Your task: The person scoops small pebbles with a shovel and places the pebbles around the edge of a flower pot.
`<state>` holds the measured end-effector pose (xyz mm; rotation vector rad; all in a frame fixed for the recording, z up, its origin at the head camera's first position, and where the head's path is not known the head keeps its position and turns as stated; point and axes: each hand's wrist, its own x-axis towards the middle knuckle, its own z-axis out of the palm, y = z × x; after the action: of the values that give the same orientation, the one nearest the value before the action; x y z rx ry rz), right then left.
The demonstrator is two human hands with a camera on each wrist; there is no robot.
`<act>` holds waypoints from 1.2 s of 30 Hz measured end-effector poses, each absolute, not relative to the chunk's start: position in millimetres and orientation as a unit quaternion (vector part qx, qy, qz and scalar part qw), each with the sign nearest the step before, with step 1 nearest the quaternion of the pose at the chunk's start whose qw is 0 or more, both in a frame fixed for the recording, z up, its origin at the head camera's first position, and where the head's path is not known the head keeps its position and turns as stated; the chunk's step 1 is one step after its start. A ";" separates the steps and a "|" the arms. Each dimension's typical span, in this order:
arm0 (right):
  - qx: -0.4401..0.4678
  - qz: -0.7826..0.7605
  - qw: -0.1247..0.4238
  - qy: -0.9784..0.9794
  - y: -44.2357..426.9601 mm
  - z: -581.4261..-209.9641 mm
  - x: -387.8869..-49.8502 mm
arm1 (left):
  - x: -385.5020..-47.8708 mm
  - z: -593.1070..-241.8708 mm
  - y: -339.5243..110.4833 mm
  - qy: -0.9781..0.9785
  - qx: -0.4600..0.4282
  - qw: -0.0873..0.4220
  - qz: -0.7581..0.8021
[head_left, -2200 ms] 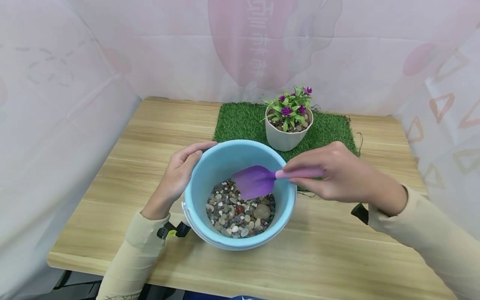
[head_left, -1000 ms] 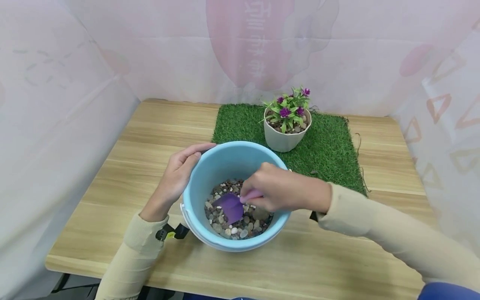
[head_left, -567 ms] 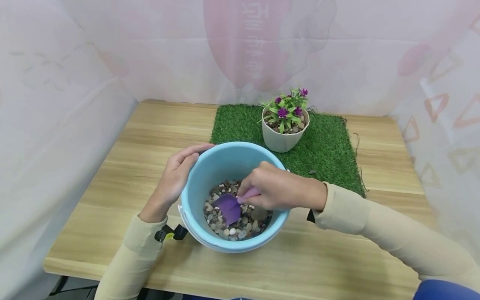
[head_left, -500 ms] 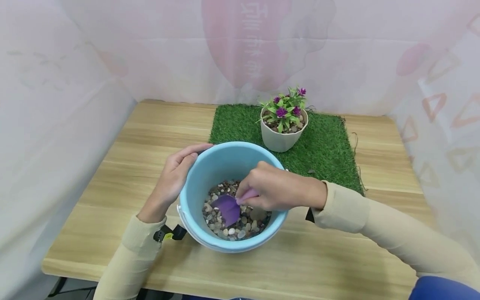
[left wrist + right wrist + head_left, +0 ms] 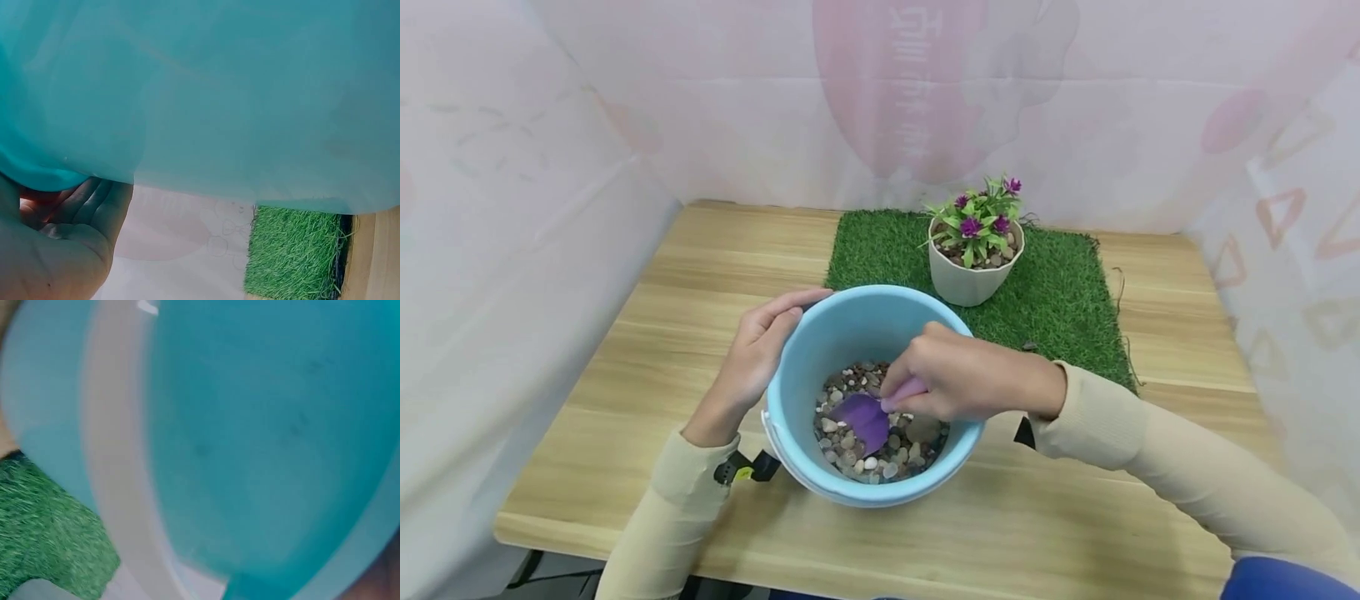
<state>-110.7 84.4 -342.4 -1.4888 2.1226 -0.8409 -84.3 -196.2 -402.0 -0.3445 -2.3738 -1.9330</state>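
In the head view, a light blue bucket (image 5: pixel 880 487) with pebbles (image 5: pixel 891 458) at its bottom stands on the table. My right hand (image 5: pixel 958 375) reaches over the bucket's right rim and grips the pink handle (image 5: pixel 906 392) of a purple toy shovel (image 5: pixel 867 423). The shovel's blade lies tilted on the pebbles. My left hand (image 5: pixel 747 367) rests against the bucket's outer left side at the rim, fingers extended along it. The left wrist view shows those fingers (image 5: pixel 94 206) beside the rim, partly hidden. In the right wrist view only the bucket's wall (image 5: pixel 269 425) fills most of the frame.
A white pot (image 5: pixel 966 283) with a purple-flowered plant (image 5: pixel 976 223) stands on a green grass mat (image 5: pixel 1060 292) behind the bucket. A small dark bit (image 5: pixel 1028 346) lies on the mat. Printed cloth (image 5: pixel 737 125) encloses the wooden table (image 5: pixel 647 358) at the back and sides.
My right hand has moved left and down, taking the shovel from above the pebbles onto them. Over the last second it has barely moved. My left hand has kept its place on the bucket.
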 end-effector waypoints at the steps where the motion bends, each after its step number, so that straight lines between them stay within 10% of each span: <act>1: -0.536 -0.304 0.207 0.760 84.3 -342.4 -110.4 | -84.2 -402.3 -196.1 -0.770 -0.112 0.030 -0.627; 36: -0.517 -0.381 0.236 0.730 91.0 -343.3 -121.5 | -82.8 -401.0 -194.4 -0.763 -0.106 0.029 -0.637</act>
<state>-121.5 91.0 -343.3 -1.4164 2.0008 -1.0441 -82.8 -194.4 -401.0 -0.3257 -2.3537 -1.9663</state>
